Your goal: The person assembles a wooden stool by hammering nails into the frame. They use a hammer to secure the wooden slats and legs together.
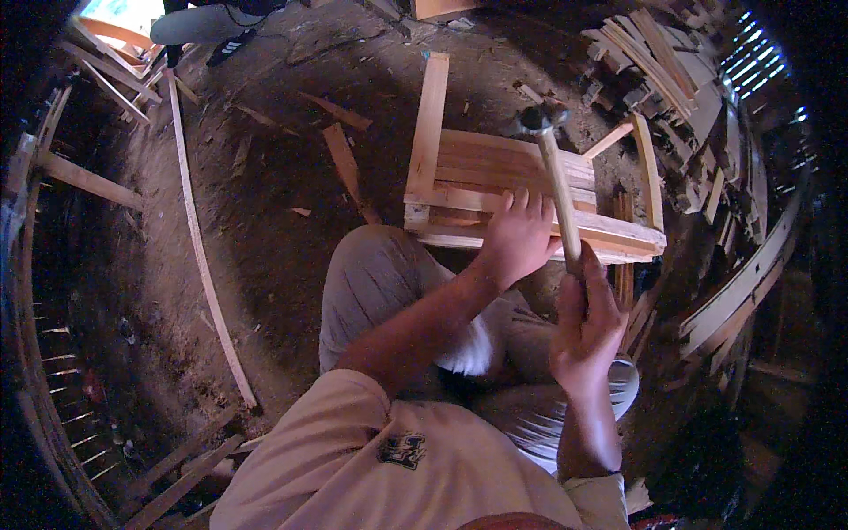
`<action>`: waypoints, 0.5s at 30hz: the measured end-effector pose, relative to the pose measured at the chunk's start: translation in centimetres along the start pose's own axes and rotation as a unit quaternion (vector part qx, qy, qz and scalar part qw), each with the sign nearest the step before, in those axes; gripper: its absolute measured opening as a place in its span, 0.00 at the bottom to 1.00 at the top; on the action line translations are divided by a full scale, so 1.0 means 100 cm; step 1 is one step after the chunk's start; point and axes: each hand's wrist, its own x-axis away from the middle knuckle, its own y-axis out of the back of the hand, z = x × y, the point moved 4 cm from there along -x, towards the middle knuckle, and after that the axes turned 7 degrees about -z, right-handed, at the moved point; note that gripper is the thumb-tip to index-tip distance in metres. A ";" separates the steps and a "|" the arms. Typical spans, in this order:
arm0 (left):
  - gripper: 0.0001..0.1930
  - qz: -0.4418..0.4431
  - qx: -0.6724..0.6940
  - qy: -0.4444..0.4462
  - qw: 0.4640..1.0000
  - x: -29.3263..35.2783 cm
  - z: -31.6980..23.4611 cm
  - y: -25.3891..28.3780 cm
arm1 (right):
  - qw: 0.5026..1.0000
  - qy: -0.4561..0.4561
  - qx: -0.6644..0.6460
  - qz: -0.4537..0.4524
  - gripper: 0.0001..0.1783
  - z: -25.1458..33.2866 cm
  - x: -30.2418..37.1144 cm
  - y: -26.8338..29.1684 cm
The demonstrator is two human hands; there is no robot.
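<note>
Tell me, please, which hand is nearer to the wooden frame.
Left. The left hand rests on the wooden frame; the right hand, on its near side, holds the hammer.

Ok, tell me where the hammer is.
In the head view, the hammer is right of centre, held in the right hand, its handle crossing before the slatted wooden frame, beside the left hand.

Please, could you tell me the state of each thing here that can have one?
Left hand: laid across the wooden frame's near rail.
Right hand: closed around the hammer's handle.
Hammer: held, head pointing away from the person.
Wooden frame: posts standing at both ends.
Long strip: lying on the ground.
Boards: loosely heaped.
</note>
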 end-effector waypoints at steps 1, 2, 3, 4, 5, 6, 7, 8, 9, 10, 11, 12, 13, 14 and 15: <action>0.32 0.006 0.004 0.008 1.000 0.002 0.001 -0.003 | 0.999 0.037 -0.006 -0.029 0.21 0.004 -0.005 -0.002; 0.40 -0.022 -0.028 -0.041 0.999 0.001 0.004 -0.003 | 0.998 0.031 0.023 0.040 0.21 0.005 -0.006 -0.009; 0.41 0.002 -0.029 -0.027 0.999 0.001 0.004 -0.007 | 0.992 0.025 0.052 0.108 0.21 0.006 -0.007 -0.016; 0.41 0.025 -0.030 -0.012 0.999 -0.001 0.002 -0.012 | 0.981 0.018 0.081 0.176 0.21 0.007 -0.008 -0.022; 0.42 0.049 -0.030 0.002 0.998 -0.002 0.001 -0.014 | 0.979 -0.005 0.082 0.184 0.21 0.007 -0.009 -0.023; 0.43 0.063 -0.011 0.010 0.998 -0.002 0.002 -0.016 | 0.977 -0.029 0.084 0.192 0.21 0.010 -0.011 -0.025; 0.43 0.023 -0.020 -0.014 0.999 0.000 0.003 -0.020 | 0.975 -0.052 0.085 0.200 0.21 0.012 -0.012 -0.027; 0.44 -0.014 -0.030 -0.036 0.999 0.001 0.003 -0.012 | 0.987 -0.034 0.067 0.143 0.21 0.018 -0.014 -0.024; 0.44 -0.052 -0.040 -0.058 0.996 0.001 0.002 -0.004 | 0.995 -0.016 0.049 0.085 0.21 0.024 -0.014 -0.020; 0.34 -0.036 -0.054 -0.059 0.996 0.003 0.000 0.000 | 0.999 0.002 0.031 0.027 0.21 0.027 -0.014 -0.017; 0.34 -0.027 -0.046 -0.041 0.998 0.001 0.000 0.003 | 0.995 0.026 0.058 0.073 0.23 0.026 -0.015 -0.020; 0.33 -0.018 -0.038 -0.024 0.999 -0.001 -0.001 0.003 | 0.988 0.049 0.085 0.118 0.26 0.021 -0.016 -0.022; 0.32 -0.009 -0.029 -0.008 1.000 -0.004 -0.002 0.004 | 0.977 0.072 0.113 0.164 0.29 0.018 -0.016 -0.022; 0.34 0.028 -0.019 0.005 0.999 -0.005 -0.001 0.002 | 0.964 0.025 0.122 0.237 0.30 0.015 -0.018 -0.022; 0.35 0.004 -0.034 -0.009 0.999 -0.001 0.001 0.001 | 0.973 0.037 0.123 0.193 0.26 0.022 -0.024 -0.020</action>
